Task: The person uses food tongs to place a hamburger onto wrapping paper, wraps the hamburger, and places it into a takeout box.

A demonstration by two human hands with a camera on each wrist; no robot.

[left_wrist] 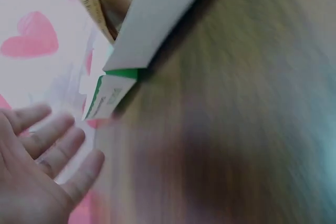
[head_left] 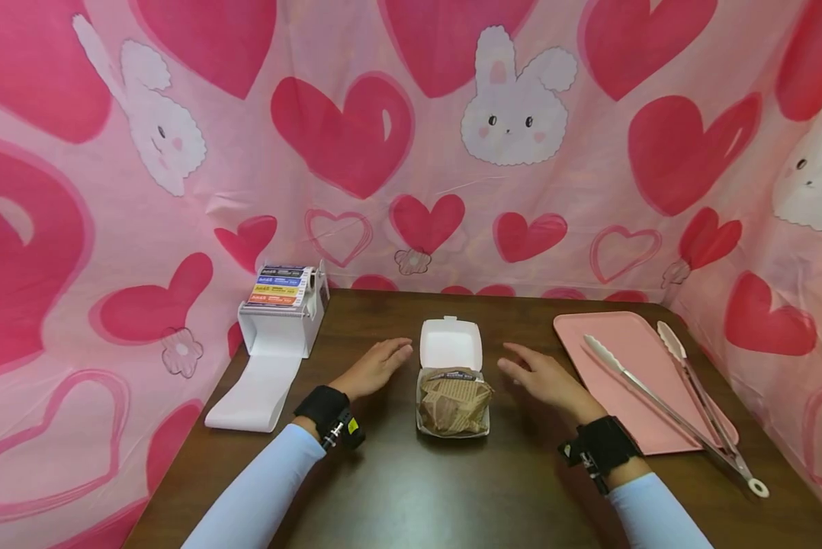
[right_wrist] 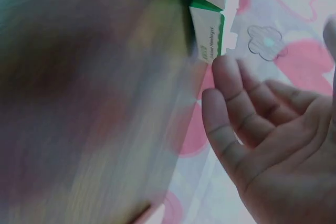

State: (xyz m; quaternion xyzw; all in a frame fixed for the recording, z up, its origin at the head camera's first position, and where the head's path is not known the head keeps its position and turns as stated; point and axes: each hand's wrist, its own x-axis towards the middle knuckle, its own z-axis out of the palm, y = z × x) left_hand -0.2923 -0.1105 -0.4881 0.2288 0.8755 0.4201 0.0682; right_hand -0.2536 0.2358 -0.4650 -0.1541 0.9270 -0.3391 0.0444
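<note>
An opened burger box (head_left: 451,345) stands on the table between my hands, its white lid tipped back toward the wall. Inside its base sits a burger wrapped in brown printed paper (head_left: 455,404). My left hand (head_left: 377,367) hovers just left of the box with fingers extended, holding nothing. On the other side my right hand (head_left: 547,380) is spread near the lid, apart from it and holding nothing. Both wrist views show loose, slightly bent fingers, the left hand (left_wrist: 50,161) and right hand (right_wrist: 273,129) each beside the box's green-edged lid.
To the right lies a pink tray (head_left: 630,335) with metal tongs (head_left: 665,408) across it, their handle end past the tray's edge. A white dispenser (head_left: 284,313) with colored labels stands at the left, a white paper strip (head_left: 256,393) running from it. A heart-patterned cloth (head_left: 356,137) hangs behind the dark table (head_left: 411,496).
</note>
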